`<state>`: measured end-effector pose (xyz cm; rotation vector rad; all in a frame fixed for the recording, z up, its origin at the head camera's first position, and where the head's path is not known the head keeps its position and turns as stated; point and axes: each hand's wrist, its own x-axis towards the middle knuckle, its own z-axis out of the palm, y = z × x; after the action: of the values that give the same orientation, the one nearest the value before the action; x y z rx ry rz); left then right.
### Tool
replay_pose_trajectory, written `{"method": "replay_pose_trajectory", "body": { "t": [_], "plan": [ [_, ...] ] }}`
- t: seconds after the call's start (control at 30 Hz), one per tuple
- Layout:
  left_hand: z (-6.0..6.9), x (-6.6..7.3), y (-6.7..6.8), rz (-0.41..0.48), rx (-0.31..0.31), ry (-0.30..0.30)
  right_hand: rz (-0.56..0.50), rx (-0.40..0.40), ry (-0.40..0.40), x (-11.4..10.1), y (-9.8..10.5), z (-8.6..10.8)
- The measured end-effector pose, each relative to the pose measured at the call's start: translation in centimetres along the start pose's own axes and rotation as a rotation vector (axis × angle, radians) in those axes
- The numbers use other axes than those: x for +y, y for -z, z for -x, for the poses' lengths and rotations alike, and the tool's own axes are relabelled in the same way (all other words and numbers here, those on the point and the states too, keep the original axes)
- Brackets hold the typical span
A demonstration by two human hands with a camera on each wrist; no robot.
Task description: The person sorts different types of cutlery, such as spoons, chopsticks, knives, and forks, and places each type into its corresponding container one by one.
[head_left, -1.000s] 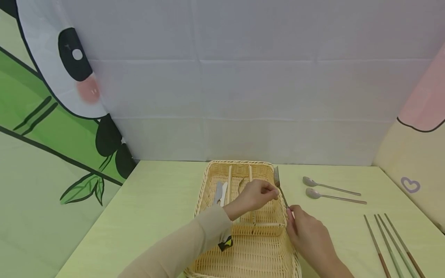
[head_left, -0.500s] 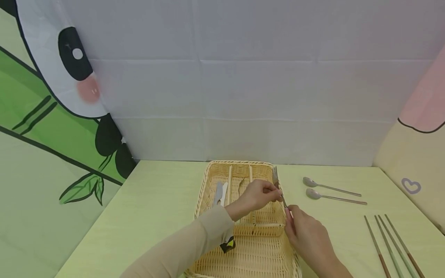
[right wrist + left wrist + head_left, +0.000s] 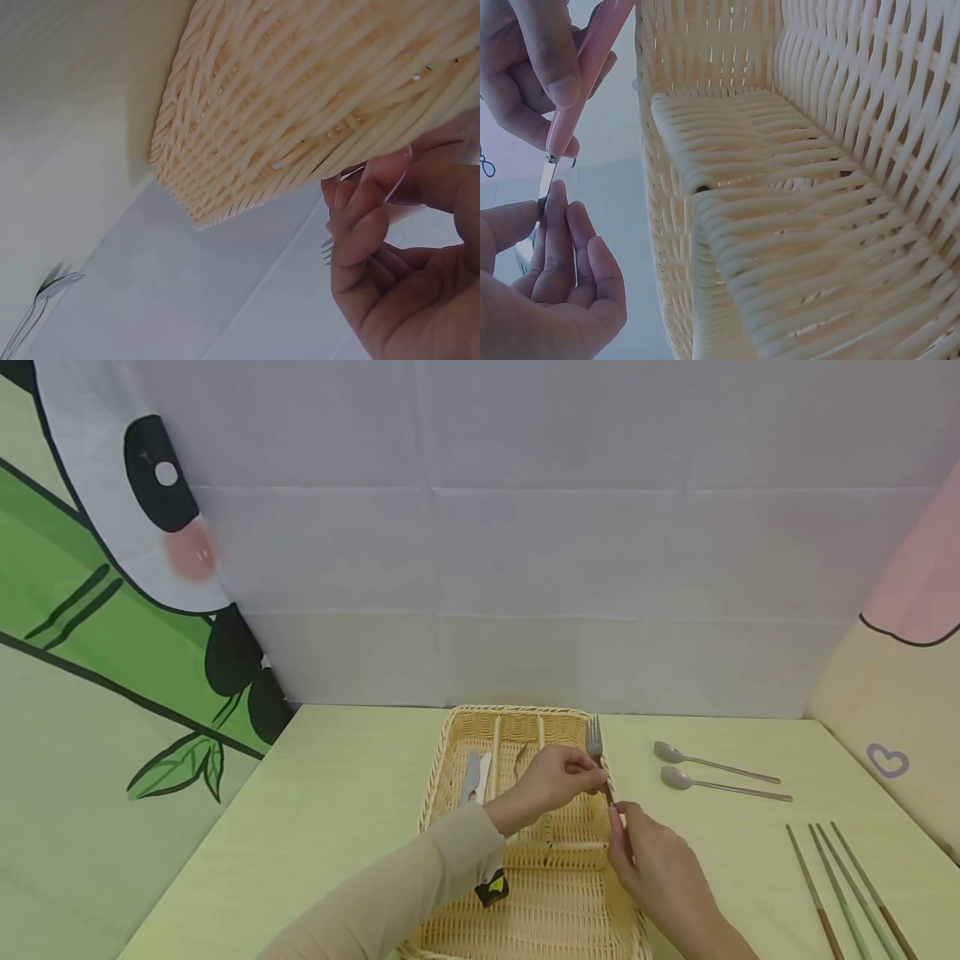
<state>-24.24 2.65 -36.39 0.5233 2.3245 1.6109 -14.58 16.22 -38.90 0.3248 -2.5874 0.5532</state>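
Printed cloth [image 3: 161, 552] is seen at far left, and a grey backdrop [image 3: 480, 552] is set behind the pale table [image 3: 300, 827]. Over the basket [image 3: 555, 910], a left sleeve [image 3: 390, 881] is stretched from lower left, with two knives [image 3: 470, 777] partly covered in the leftmost compartment behind it. Beyond them, a curved metal piece [image 3: 520, 760] is mostly hidden. The left hand [image 3: 551, 778] is held above the right-hand compartment, palm turned inward and fingers curled, and the fork's neck is pinched between thumb and fingertips. The fork [image 3: 595, 745] is held tilted at the basket's right rim, tines up and away; compared with a second ago, it has been shifted slightly left, and more of its pink handle [image 3: 585, 90] is shown. That handle is gripped narrowly by the right hand [image 3: 667, 864], which has been brought slightly left too, its back uppermost and its forearm angled in from lower right. Farther right, two spoons [image 3: 677, 777] and four chopsticks [image 3: 855, 891] have been left where they lay.
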Motion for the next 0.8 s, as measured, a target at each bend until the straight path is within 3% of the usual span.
{"method": "replay_pose_trajectory", "body": {
  "t": [0.17,0.43,0.8],
  "plan": [
    [0.0,0.1,0.1,0.037,-0.007,0.011,-0.028,0.006,0.017,-0.1,-0.1,-0.1],
    [0.1,0.4,0.6,-0.026,0.012,0.028,-0.030,-0.005,0.019,-0.1,-0.2,-0.1],
    [0.1,0.3,2.6,-0.060,0.039,0.031,-0.022,-0.011,-0.021,0.7,0.4,0.0]
  ]
}}
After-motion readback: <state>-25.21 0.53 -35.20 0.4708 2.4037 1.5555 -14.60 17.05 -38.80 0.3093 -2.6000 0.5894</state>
